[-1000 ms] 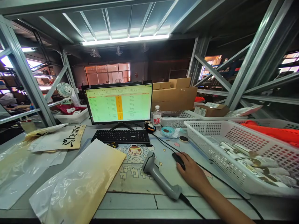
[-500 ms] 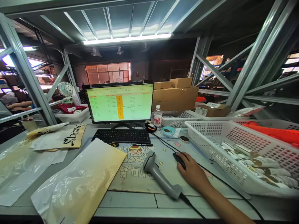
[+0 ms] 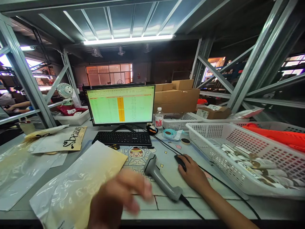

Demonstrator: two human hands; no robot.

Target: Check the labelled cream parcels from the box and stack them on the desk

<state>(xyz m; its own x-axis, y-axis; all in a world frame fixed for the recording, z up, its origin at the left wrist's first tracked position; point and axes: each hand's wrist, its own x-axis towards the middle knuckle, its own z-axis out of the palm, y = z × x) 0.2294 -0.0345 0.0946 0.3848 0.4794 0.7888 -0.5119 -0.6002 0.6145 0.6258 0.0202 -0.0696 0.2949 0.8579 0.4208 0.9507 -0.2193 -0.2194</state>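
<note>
My right hand (image 3: 192,174) rests over a black computer mouse (image 3: 180,163) on the printed desk mat (image 3: 133,187), fingers curved round it. A grey barcode scanner (image 3: 162,180) lies on the mat to the left of that hand, its cable running toward the front edge. Blurred by motion, my left hand (image 3: 119,197) hangs in the foreground with thumb and fingers apart and nothing visible in them. It is left of the scanner and overlaps the near corner of a white-and-yellow plastic mailing bag (image 3: 71,187). The monitor (image 3: 119,105) displays a spreadsheet, with a black keyboard (image 3: 122,138) below.
On the right, a white plastic basket (image 3: 202,149) holds several rolled white-and-brown packets. A water bottle (image 3: 159,121), a blue tape roll (image 3: 169,133) and cardboard boxes (image 3: 176,98) are farther back. More mailing bags (image 3: 21,175) lie at left. Metal rack posts (image 3: 26,70) frame the desk.
My left hand has come into view at the bottom, left of the scanner. My right hand stays on the mouse. The whole view has shifted slightly.
</note>
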